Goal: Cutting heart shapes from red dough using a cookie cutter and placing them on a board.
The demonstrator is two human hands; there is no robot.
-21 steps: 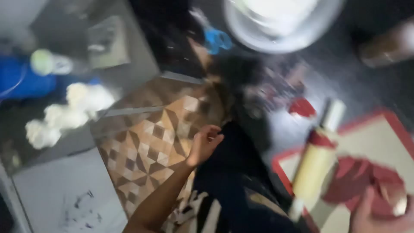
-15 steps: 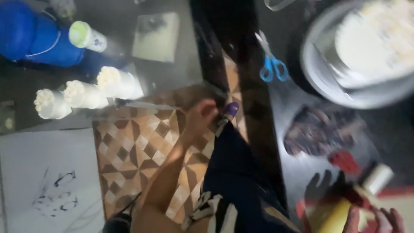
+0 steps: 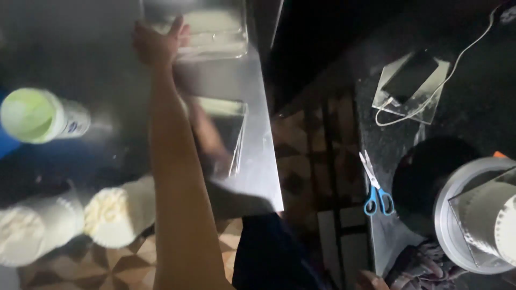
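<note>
While stretched up toward the upper left of the frame, left hand (image 3: 159,43) open, fingers spread, palm against the near edge of a clear plastic box (image 3: 215,27) on the glossy dark table (image 3: 80,59); touching, not clamped round it. Forearm running down the middle-left of the frame, its mirror image faint in the table's shiny surface beside it. Right hand (image 3: 371,280) only a sliver at the bottom edge, right of centre, just fingertips or knuckles showing; open or closed, cannot tell, nor whether holding anything.

Left of the arm, at mid-height: a white bottle with a pale green cap (image 3: 40,115), lying tilted, cap toward the camera. Lower left: two white ruffled paper cups (image 3: 115,212), side by side and touching, the right one just beside the forearm. Beneath them, patterned floor tiles (image 3: 80,271) in brown and cream.

Across the dark gap, on the right: blue-handled scissors (image 3: 373,185) lying on a dark speckled counter, blades pointing up-left. Upper right: a dark phone on a clear stand (image 3: 411,80), white cable (image 3: 462,56) trailing from it. Lower right: a round metal tray (image 3: 449,215) bearing a white cylindrical shape, cut off by the frame edge.
</note>
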